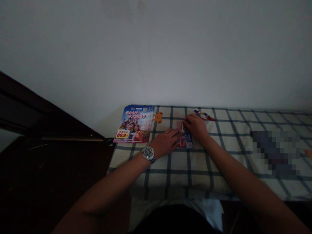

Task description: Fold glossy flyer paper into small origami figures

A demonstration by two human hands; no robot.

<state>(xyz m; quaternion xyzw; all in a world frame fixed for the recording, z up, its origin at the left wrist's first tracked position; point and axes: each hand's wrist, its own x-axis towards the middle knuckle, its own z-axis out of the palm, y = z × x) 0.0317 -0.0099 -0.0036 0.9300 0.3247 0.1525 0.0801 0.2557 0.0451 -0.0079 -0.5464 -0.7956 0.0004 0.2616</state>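
Seen from the head camera, I read the hands as follows. The left hand (165, 142), a steel wristwatch (148, 154) on its wrist, lies open and palm-down, with its fingers extended and their tips on the near left edge of a small printed card (184, 135). The right hand (196, 127) lies just beyond it, fingers curved over the card's far end; I cannot tell whether it pinches the card or only presses on it. The red-and-blue card lies flat between the two hands, which converge on it from either side, a placement that appears to pin a thin, light sheet against a soft surface. Farther left lies a large glossy flyer (133, 124) with a yellow "89.9" price label; an orange die-cut tag (158, 117) touches its right edge. Just beyond the right hand is a small printed packet (204, 115), the only possible container in view, its contents unseen. All of these rest on a checked sheet (177, 169), over what I take to be a bed. To the right, a pixelated patch (275, 152) hides part of the sheet. A pale wall (156, 48) rises behind, and a dark wooden frame (36, 110) stands to the left.
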